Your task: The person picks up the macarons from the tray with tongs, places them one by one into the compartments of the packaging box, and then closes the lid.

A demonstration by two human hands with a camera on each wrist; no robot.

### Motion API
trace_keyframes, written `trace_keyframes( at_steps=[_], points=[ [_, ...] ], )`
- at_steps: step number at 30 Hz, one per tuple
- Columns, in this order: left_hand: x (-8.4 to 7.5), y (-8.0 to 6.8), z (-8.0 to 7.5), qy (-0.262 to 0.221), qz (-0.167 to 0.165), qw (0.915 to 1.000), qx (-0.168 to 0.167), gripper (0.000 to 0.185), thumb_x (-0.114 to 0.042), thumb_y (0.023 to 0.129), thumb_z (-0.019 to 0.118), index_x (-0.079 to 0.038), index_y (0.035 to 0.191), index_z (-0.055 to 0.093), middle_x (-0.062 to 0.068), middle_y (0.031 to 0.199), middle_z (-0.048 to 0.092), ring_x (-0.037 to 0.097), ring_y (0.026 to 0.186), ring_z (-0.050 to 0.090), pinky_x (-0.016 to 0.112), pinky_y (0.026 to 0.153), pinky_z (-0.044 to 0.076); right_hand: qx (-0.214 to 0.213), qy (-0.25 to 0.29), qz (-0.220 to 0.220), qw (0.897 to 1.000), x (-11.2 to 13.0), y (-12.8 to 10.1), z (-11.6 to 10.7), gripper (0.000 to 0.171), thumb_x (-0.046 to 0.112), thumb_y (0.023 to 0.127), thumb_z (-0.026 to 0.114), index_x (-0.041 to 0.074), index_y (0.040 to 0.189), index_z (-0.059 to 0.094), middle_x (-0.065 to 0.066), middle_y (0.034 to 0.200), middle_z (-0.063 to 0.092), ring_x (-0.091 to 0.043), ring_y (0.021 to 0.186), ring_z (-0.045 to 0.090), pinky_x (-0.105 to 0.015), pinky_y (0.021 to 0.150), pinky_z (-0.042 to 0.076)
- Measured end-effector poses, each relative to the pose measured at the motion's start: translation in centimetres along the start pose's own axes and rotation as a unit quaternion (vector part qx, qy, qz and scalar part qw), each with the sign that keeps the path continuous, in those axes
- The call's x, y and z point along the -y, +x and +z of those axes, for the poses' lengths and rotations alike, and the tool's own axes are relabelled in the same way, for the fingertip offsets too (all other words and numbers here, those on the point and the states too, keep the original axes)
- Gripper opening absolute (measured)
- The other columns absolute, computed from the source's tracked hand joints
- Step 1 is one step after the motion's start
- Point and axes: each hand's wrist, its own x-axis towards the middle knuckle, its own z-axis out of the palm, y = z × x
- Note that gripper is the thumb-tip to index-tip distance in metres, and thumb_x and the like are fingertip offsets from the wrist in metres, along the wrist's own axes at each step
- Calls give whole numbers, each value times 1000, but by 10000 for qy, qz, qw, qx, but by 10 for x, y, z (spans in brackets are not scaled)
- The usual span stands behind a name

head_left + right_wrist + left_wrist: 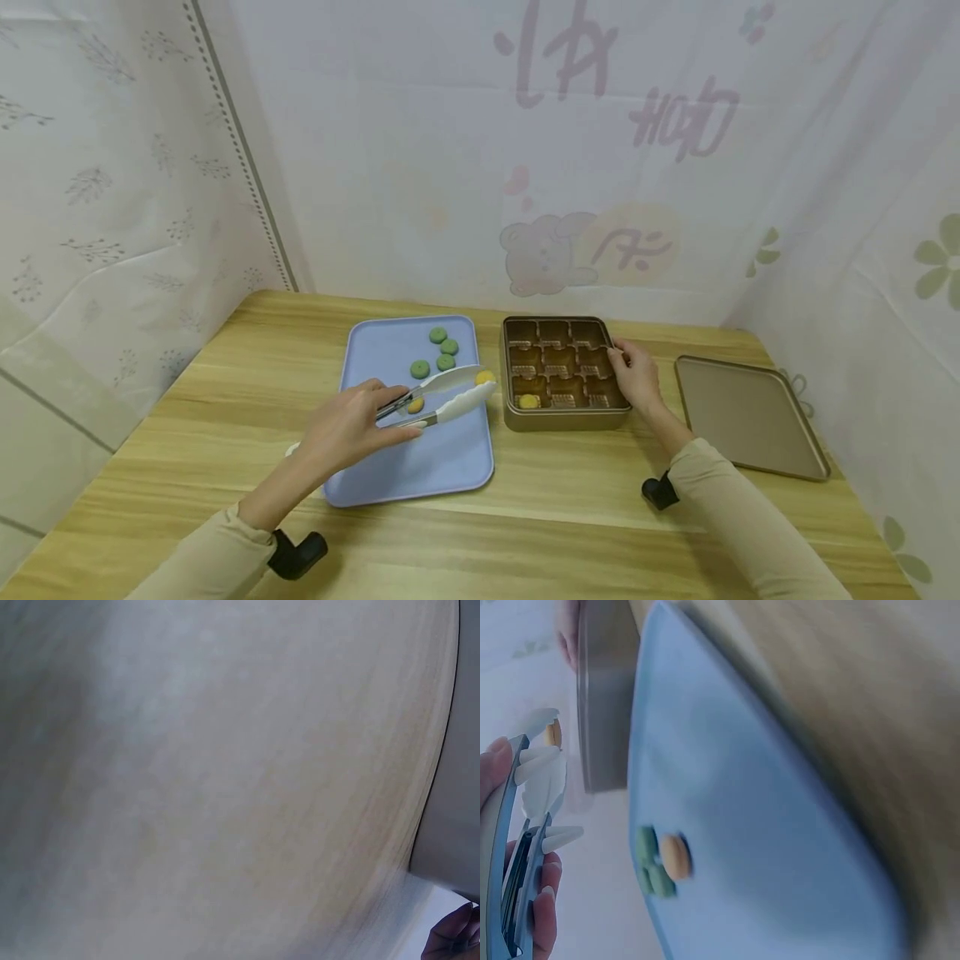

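In the head view my left hand [348, 429] grips a pair of metal tongs [408, 402] with white scalloped tips. Between those tips is a small yellow cookie-like round [485, 378], raised over the right edge of the blue tray [405, 475]. Several green rounds [420, 368] and one yellow round [416, 405] lie on the tray. My right hand [636, 375] holds the right side of a bronze tin [566, 421] with a divided insert. One yellow round [528, 402] sits in its front left compartment. The right wrist view catches only the tin's wall [454, 817] and some fingers.
A flat bronze lid [750, 417] lies on the wooden table [555, 517] to the right of the tin. Printed white cloth [390, 167] hangs behind the table and at both sides. A black wrist mount [296, 557] is strapped at my left sleeve.
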Motion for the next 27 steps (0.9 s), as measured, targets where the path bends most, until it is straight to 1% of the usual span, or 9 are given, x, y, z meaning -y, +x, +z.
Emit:
trace_keyframes(
  at_steps=[3,5,7,12,16,22,27],
  points=[
    [-9,14,6,-47,145,9999,42,57,-41,75,82,-5,119,70,6,86,66,8,61,42,21,51,34,-21,29,-16,10000,-1,0,1,37,17,103,48,-1,134,56,-26,100,65,-26,77,60,-28,62,46],
    [-15,24,11,-85,251,9996,75,57,-41,75,82,-6,119,71,4,83,64,8,61,42,22,52,34,-40,44,-24,10000,0,0,1,37,17,103,48,-1,134,57,-26,99,66,-26,77,61,-28,62,47],
    [-22,32,14,-53,356,9993,122,57,-42,75,82,-6,118,71,3,82,63,8,62,43,22,52,35,-47,53,-25,10000,0,0,2,37,17,103,48,-1,134,57,-26,98,66,-25,76,60,-28,61,47],
    [-39,52,22,-2,591,9980,234,55,-43,74,82,-9,116,72,4,86,66,9,65,47,23,53,38,-133,-20,-78,9999,-1,1,1,35,16,102,50,1,133,58,-24,94,66,-19,70,56,-28,61,44],
    [-50,63,28,180,807,9962,284,54,-44,74,82,-11,115,73,3,84,67,9,61,45,23,51,36,-187,-17,-156,9997,-1,1,1,35,16,102,50,0,132,59,-24,92,66,-18,70,55,-28,61,44],
    [-63,76,35,346,988,9937,395,56,-45,73,82,-11,117,72,2,83,65,8,58,43,22,46,32,-199,-15,-252,9995,-1,0,2,35,16,102,50,-1,132,58,-24,90,65,-17,68,53,-28,60,43],
    [-71,84,38,556,1165,9905,474,57,-48,74,81,-11,116,72,3,87,68,8,59,45,21,48,35,-201,-7,-214,9996,-1,0,2,35,16,102,50,0,132,59,-23,90,65,-17,69,53,-29,61,43]
  ],
)
